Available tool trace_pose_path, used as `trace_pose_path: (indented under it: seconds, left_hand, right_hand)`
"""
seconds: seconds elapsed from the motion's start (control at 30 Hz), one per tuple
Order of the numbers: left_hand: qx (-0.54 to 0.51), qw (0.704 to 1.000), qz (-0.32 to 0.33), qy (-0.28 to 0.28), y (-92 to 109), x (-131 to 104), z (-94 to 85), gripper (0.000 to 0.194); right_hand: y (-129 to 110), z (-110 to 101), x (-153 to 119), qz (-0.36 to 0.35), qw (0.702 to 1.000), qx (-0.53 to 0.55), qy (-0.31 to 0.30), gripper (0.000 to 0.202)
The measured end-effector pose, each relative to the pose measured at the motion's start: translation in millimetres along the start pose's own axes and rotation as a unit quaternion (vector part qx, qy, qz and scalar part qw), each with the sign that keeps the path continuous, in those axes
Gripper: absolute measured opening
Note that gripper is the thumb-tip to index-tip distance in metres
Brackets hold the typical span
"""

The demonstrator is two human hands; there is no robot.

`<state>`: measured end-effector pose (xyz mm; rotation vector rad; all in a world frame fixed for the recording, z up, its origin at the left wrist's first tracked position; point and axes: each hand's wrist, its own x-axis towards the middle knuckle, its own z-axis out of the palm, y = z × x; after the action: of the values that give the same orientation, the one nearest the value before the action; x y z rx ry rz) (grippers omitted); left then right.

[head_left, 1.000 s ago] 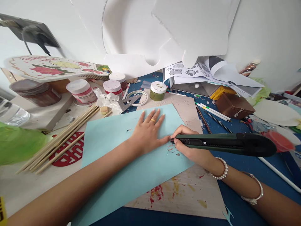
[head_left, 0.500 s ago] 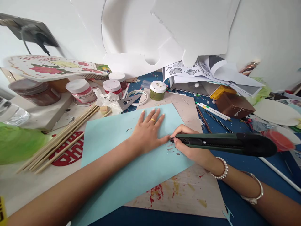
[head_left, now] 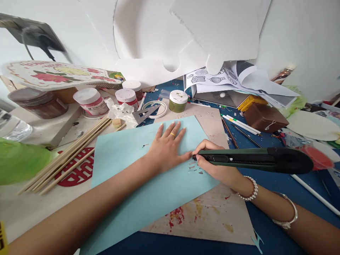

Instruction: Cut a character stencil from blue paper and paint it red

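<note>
My left hand (head_left: 166,147) lies flat on a sheet of light blue paper (head_left: 132,205), fingers spread, with a ring on one finger. Its thumb reaches toward my right hand (head_left: 212,159), which grips a dark green and black utility knife (head_left: 247,157) near the front end. The knife's tip is at the paper beside my left thumb, and its blade is hidden by my fingers. Several small slots (head_left: 195,168) are cut through the sheet just below the tip. Another small cut (head_left: 145,145) shows left of my left hand. Under the paper is a paint-stained grey board (head_left: 207,219).
Bamboo sticks (head_left: 71,152) lie across a red cut-out (head_left: 77,170) at left. Paint jars (head_left: 90,101), a green paint jar (head_left: 177,101), a tape roll (head_left: 159,111) and a metal triangle ruler (head_left: 146,115) stand or lie behind the paper. Pens (head_left: 243,124) and a brown box (head_left: 264,118) are at right.
Both hands and the knife hold almost the same place. The knife's rear end sits very slightly higher in the picture, and the whole view has shifted a little.
</note>
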<state>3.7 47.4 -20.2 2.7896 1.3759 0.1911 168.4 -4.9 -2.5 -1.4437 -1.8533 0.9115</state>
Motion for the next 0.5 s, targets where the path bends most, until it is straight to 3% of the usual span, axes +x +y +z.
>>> trace_pose_path:
  seconds: [0.2, 0.37, 0.5]
  left_hand:
    - [-0.004, 1.000, 0.003, 0.000, 0, 0, -3.0, 0.068]
    - [0.001, 1.000, 0.002, 0.004, 1, -2, -4.2, 0.064]
    - [0.002, 1.000, 0.000, 0.009, 0, -2, -2.8, 0.063]
  right_hand:
    - [0, -13, 5, -0.051, 0.998, 0.037, -0.003, 0.006]
    - [7, -25, 13, -0.081, 0.991, 0.050, -0.098, 0.014]
    - [15, -24, 17, -0.100, 0.983, 0.052, -0.144, 0.014]
